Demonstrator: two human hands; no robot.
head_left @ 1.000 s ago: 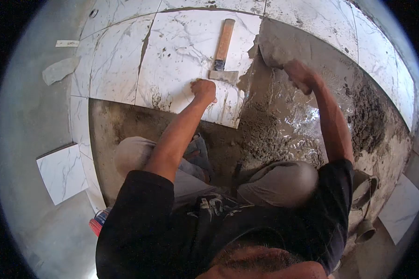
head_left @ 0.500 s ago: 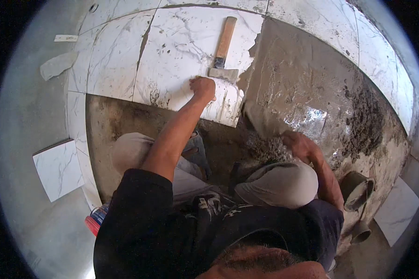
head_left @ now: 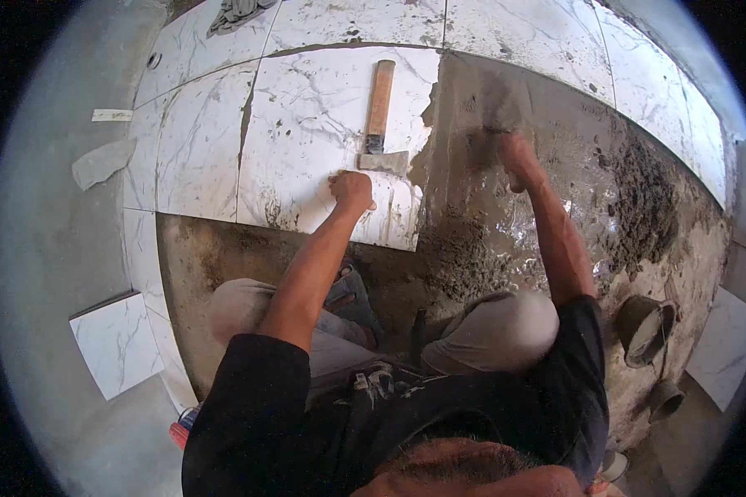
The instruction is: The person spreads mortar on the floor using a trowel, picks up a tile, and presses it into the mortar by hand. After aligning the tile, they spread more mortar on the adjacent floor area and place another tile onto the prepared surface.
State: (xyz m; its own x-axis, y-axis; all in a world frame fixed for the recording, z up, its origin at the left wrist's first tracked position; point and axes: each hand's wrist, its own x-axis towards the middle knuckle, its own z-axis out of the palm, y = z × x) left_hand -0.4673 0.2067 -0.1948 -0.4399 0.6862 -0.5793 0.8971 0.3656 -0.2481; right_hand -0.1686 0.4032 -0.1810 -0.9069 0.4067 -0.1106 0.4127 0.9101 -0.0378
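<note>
My left hand [head_left: 352, 191] is curled into a fist and leans on a white marbled tile [head_left: 307, 141]. Just beyond it on the same tile lies a hammer [head_left: 379, 112] with a wooden handle and a metal head. My right hand [head_left: 518, 161] is closed around a trowel [head_left: 501, 103], whose blade is smeared by motion over the smooth wet mortar [head_left: 555, 108]. Mortar smears edge the tile's right side. Rougher, lumpy mortar [head_left: 642, 190] lies farther right.
A black bucket [head_left: 645, 330] and a smaller dark container [head_left: 665, 401] stand at right. Loose tiles lie at left [head_left: 118, 344] and far right [head_left: 724, 348]. Laid tiles [head_left: 530, 41] border the mortar at the back. A grey cloth [head_left: 236, 15] lies at the top.
My right hand has swept the trowel forward, away from my knee, across the mortar. My left fist stays on the tile near the hammer. The whole view has shifted slightly.
</note>
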